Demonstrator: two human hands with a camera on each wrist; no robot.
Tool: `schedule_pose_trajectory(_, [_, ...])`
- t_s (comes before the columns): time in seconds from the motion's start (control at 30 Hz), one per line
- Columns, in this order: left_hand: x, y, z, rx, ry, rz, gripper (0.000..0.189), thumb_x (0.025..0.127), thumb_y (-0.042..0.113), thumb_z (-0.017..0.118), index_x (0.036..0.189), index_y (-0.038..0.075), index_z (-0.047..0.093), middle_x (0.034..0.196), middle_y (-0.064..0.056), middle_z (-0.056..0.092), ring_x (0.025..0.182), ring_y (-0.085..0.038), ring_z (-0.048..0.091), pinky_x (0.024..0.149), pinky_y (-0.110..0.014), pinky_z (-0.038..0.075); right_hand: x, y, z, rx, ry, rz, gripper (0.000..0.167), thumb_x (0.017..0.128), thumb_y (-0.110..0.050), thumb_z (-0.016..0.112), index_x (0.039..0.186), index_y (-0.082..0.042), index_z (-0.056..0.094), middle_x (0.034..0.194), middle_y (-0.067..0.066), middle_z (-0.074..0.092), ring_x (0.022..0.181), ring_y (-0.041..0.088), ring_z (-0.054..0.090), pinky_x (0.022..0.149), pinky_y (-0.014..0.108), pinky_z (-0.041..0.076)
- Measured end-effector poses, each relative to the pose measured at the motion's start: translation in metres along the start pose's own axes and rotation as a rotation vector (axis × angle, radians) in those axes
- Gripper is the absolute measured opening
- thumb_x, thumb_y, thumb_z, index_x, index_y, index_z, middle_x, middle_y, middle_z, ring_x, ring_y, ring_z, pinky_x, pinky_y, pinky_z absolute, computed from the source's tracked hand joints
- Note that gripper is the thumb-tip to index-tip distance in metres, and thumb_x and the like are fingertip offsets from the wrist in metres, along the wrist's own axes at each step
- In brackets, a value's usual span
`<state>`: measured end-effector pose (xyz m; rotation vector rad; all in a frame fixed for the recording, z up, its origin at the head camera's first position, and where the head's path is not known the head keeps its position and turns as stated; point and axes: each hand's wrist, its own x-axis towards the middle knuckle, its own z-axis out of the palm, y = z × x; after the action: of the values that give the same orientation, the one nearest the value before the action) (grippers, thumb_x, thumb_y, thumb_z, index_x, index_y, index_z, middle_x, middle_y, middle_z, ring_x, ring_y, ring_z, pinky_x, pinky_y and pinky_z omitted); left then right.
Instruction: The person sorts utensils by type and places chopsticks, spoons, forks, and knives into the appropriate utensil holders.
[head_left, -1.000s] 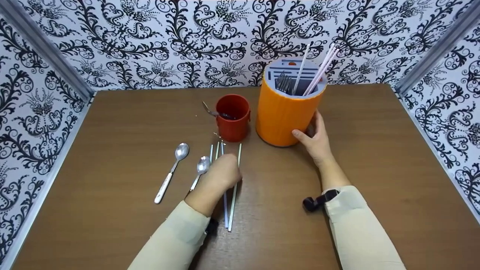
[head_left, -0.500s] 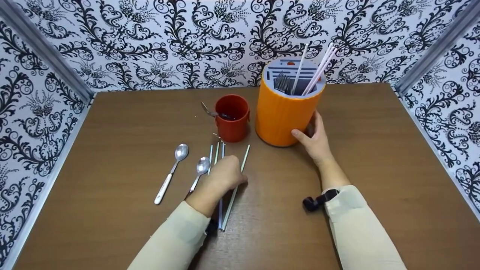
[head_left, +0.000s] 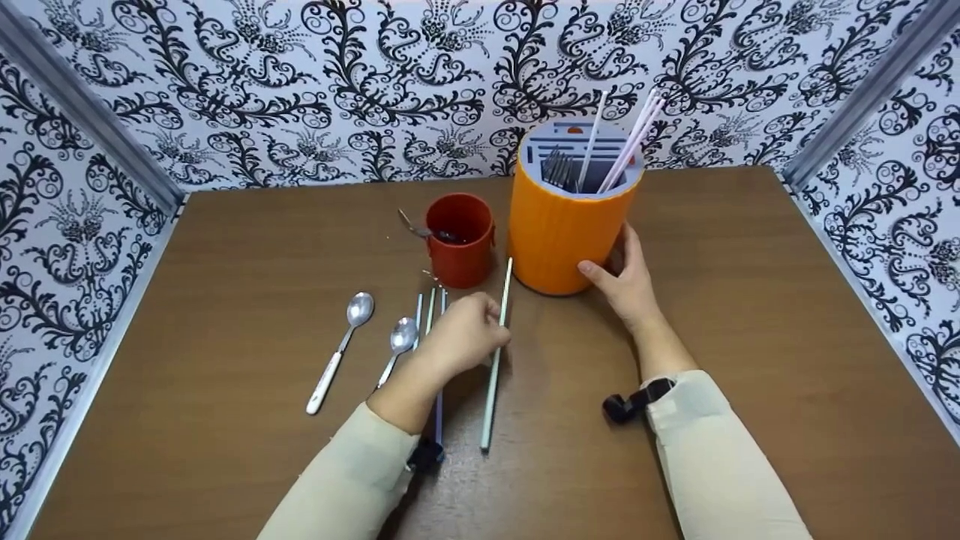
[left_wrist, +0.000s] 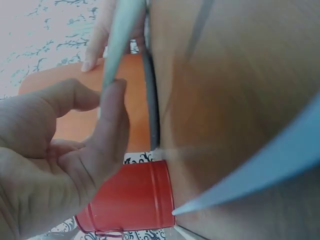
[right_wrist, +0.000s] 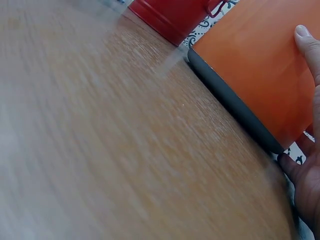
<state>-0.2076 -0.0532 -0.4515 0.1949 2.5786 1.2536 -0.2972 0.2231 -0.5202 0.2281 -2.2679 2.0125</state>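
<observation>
My left hand (head_left: 463, 337) pinches a pale green chopstick (head_left: 491, 397) between thumb and forefinger, as the left wrist view also shows. The chopstick slants, its upper end overlapping the lower left of an orange cutlery holder (head_left: 562, 244) in the head view. My right hand (head_left: 634, 289) grips that holder low on its right side, thumb (right_wrist: 304, 37) on the front and the other fingers partly hidden behind. Forks (head_left: 559, 166) and pale pink chopsticks (head_left: 634, 142) stand in the holder's front compartment. Beneath my left hand and wrist lies a bluish chopstick (head_left: 439, 412), partly covered.
A red cup (head_left: 461, 262) with metal cutlery (head_left: 412, 225) in it stands left of the holder. Two spoons, one white-handled (head_left: 324, 384) and one nearer my hand (head_left: 403, 336), lie on the wooden table (head_left: 225, 300) beside more chopsticks (head_left: 418, 319). Patterned walls (head_left: 337, 90) enclose the table.
The pale green chopstick has moved right, away from the bluish one, with my left hand, and its upper end has shifted towards the holder. My right hand keeps its place on the holder.
</observation>
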Motion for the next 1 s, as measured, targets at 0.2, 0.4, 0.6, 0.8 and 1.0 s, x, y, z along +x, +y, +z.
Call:
schedule_pose_trajectory(0.2, [-0.003, 0.01, -0.006, -0.176, 0.074, 0.105, 0.02, 0.093, 0.009, 0.069, 0.112, 0.006, 0.062, 0.094, -0.005, 0.062, 0.081, -0.016, 0.059, 0.073, -0.026, 0.056, -0.001, 0.001, 0.0, -0.007, 0.003, 0.014, 0.096, 0.094, -0.02, 0.076, 0.167, -0.017, 0.014, 0.172, 0.002, 0.025, 0.154, 0.025, 0.036, 0.129, 0.045, 0.028])
schedule_pose_trajectory(0.4, [-0.002, 0.03, -0.014, -0.443, 0.167, 0.179, 0.023, 0.095, 0.006, 0.07, 0.116, 0.005, 0.06, 0.1, -0.009, 0.064, 0.083, -0.017, 0.06, 0.073, -0.027, 0.058, -0.002, 0.0, -0.001, -0.015, 0.007, 0.01, 0.092, 0.095, -0.019, 0.075, 0.166, -0.016, 0.016, 0.171, 0.002, 0.027, 0.154, 0.022, 0.035, 0.13, 0.042, 0.025])
schedule_pose_trajectory(0.6, [0.005, 0.057, -0.027, -0.765, 0.31, 0.286, 0.022, 0.096, -0.005, 0.064, 0.115, 0.0, 0.055, 0.094, -0.009, 0.062, 0.074, -0.017, 0.063, 0.069, -0.039, 0.064, 0.001, 0.003, 0.0, 0.02, 0.007, -0.007, 0.095, 0.093, -0.01, 0.075, 0.166, -0.008, 0.015, 0.17, 0.014, 0.027, 0.155, 0.031, 0.033, 0.13, 0.047, 0.024])
schedule_pose_trajectory(0.8, [0.011, 0.09, -0.04, -0.845, 0.484, 0.472, 0.02, 0.097, -0.005, 0.063, 0.113, -0.001, 0.051, 0.095, -0.009, 0.06, 0.074, -0.018, 0.063, 0.068, -0.032, 0.062, 0.001, 0.004, 0.002, 0.043, -0.001, -0.028, 0.093, 0.093, -0.009, 0.074, 0.166, -0.01, 0.017, 0.169, 0.012, 0.03, 0.154, 0.028, 0.033, 0.13, 0.045, 0.025])
schedule_pose_trajectory(1.0, [0.014, 0.127, -0.052, -0.831, 0.552, 0.615, 0.021, 0.099, -0.006, 0.059, 0.117, -0.005, 0.046, 0.1, -0.013, 0.056, 0.084, -0.022, 0.062, 0.079, -0.043, 0.064, 0.0, 0.004, 0.0, 0.044, -0.006, -0.068, 0.094, 0.093, -0.017, 0.078, 0.165, -0.011, 0.019, 0.169, 0.009, 0.031, 0.154, 0.025, 0.035, 0.129, 0.045, 0.027])
